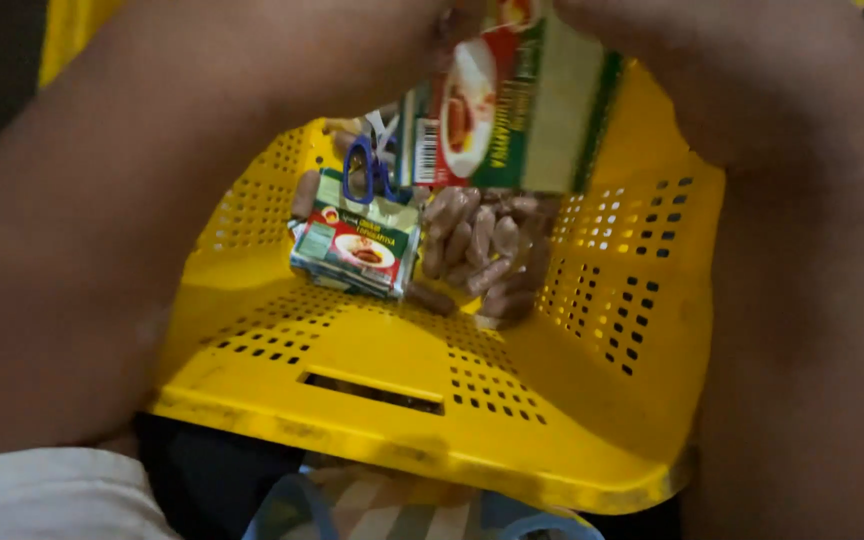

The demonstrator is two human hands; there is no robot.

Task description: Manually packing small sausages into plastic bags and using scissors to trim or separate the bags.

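Both forearms fill the near view; the fingers are cut off at the top edge, so their grip cannot be told. Between them hangs a red-and-green carton [512, 100], above a yellow perforated basket [422, 370] holding another carton [357, 245], blue-handled scissors [367, 170] and brown sausages [482, 250].

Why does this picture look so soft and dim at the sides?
Head view: both forearms sit close to the lens, dark and blurred; the yellow basket is brightly lit, while the carton held above it is smeared; the hands are cut off at the top edge.
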